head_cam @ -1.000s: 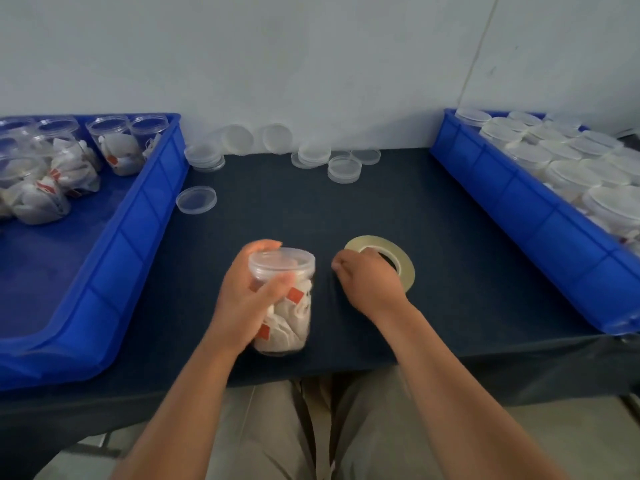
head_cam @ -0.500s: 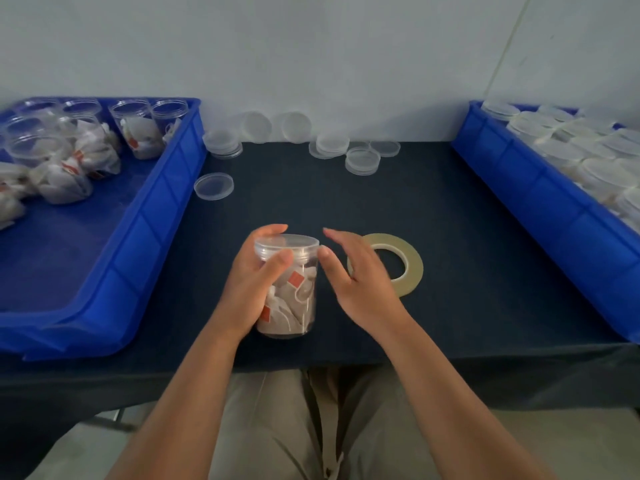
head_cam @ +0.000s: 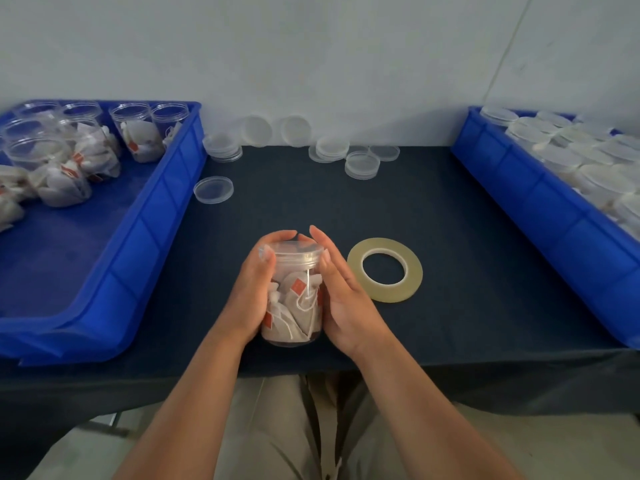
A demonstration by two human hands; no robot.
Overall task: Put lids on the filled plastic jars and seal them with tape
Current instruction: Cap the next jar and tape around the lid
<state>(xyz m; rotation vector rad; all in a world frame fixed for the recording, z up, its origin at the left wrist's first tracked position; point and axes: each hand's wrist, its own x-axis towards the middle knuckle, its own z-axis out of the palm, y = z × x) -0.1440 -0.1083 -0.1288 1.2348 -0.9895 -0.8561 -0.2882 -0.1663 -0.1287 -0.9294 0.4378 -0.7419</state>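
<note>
— Fingers (head_cam: 281, 235) of our left hand (head_cam: 254, 289) curl round the far side of the lid (head_cam: 294, 251), and those of our right hand (head_cam: 343, 299) cup it from the other side, thumbs on the near rim. So both hands grasp the jar (head_cam: 294, 306)?

— Yes, both clasp it. It stands upright on the tabletop (head_cam: 346, 209) near the front edge, full of tea bags, with the lid seated on top.

— Which step are we in?

— We judge it the capping: pressing or twisting the lid home. Whether any tape lies on the seam, we cannot tell.

— And the tape roll (head_cam: 385, 270)?

— Flat on the tabletop just beside our right hand, not touched by it.

— What does the next move call for?

— Probably our right hand lets go and takes the roll while the left steadies the jar. We would need to find the free end and lay it over the seam between lid and jar.

— Much left?

— Plenty, we think: open filled jars (head_cam: 140, 136) stand in the left bin (head_cam: 162, 216), lidded ones (head_cam: 557, 157) fill the right bin (head_cam: 540, 209), and loose lids (head_cam: 213, 189) lie toward the back.
</note>
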